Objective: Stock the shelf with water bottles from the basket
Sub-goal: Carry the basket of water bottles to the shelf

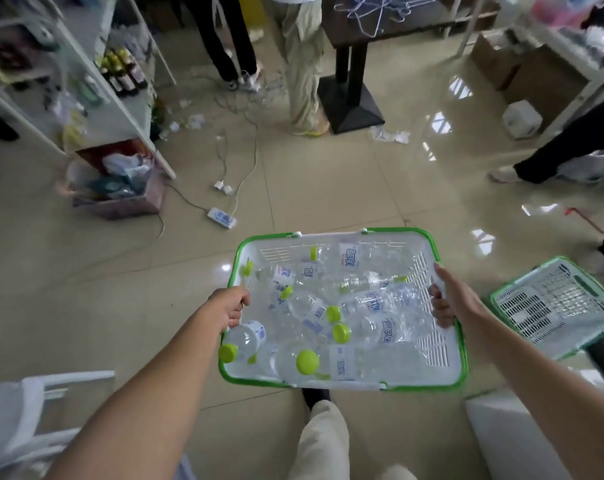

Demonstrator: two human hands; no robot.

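1. Left grip (233,306) is closed on the left rim of the basket (328,233), with the fingers curled over the edge.
2. Right grip (447,299) is closed on the right rim, fingers hooked inside and thumb along the outer edge.
3. The basket is white with a green rim. It is held level between both grips, above the tiled floor (328,174) and in front of the person's own beige trouser leg (325,445).
4. The water bottles (380,303) lie on their sides in a loose pile inside the basket. They are clear, with blue-print labels and yellow-green caps (307,361). One bottle (247,339) sits at the left wall, just under the left grip.
5. The shelf (120,98) has a white frame and stands far left, well apart from the basket. Dark bottles (124,71) stand on it.
6. A second basket (553,306), white and green, is on the floor to the right.
7. A box of rubbish (117,188) sits at the foot of the shelf, with a power strip (221,217) and cables near it.
8. The dark pedestal desk (351,64) is at top centre, with other people's legs (304,81) beside it.
9. A white chair (34,410) is at lower left.
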